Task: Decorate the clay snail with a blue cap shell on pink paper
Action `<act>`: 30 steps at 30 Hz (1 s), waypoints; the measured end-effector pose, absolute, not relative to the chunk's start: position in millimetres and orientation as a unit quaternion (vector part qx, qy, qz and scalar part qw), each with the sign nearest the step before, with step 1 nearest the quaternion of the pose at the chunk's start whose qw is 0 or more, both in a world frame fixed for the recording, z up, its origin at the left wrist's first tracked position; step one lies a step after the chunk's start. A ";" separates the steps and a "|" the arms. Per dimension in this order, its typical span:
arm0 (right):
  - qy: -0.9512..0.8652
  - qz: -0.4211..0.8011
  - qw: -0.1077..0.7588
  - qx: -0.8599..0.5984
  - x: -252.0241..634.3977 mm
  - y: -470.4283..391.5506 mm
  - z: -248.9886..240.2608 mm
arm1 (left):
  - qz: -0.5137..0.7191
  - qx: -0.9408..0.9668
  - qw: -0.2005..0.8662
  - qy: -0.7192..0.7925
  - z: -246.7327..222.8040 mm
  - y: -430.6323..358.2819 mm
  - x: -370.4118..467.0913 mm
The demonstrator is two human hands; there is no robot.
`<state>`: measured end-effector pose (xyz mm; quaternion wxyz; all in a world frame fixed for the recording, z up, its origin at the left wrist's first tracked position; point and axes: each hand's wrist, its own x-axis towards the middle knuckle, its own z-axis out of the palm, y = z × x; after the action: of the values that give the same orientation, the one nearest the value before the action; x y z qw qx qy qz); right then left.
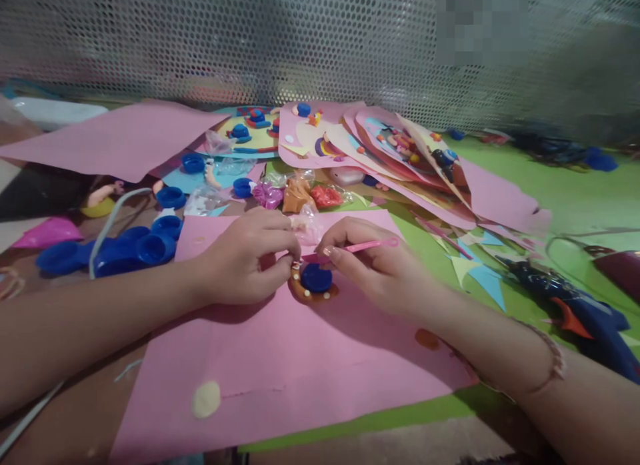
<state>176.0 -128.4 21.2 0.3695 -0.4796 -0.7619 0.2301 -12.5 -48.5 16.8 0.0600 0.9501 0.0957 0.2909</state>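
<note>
A brown clay shape with small white dots (301, 291) lies on a pink paper sheet (280, 358), with a blue round clay piece (317, 278) set on it. At its upper left edge, my left hand (255, 255) has thumb and forefinger pinched together; what they hold, if anything, is too small to tell. My right hand (375, 268) grips a pink plastic modelling tool (373, 245) between thumb and fingers. The tool's tip points left, close above the blue piece. Both hands partly hide the shape's upper side.
Bags of coloured clay (297, 193) sit behind the hands. Several blue clay cups (153, 248) lie at left beside a white cable (100, 235). Decorated paper pieces (390, 145) are stacked at the back. A dark blue glue gun (565, 298) and paper scraps (483, 278) lie at right.
</note>
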 end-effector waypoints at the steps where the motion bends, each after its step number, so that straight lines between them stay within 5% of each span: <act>1: -0.762 0.228 0.370 -0.479 175.8 -128.4 21.5 | 0.292 0.950 0.061 0.097 17.0 -48.4 -12.2; 30: -0.774 0.216 0.356 -0.477 174.8 -130.4 24.6 | 0.268 0.957 0.064 0.091 16.6 -46.5 -11.5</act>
<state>174.8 -130.4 24.6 0.3557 -0.4766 -0.7745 0.2157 -11.5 -46.5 16.6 0.0642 0.9569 0.0912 0.2683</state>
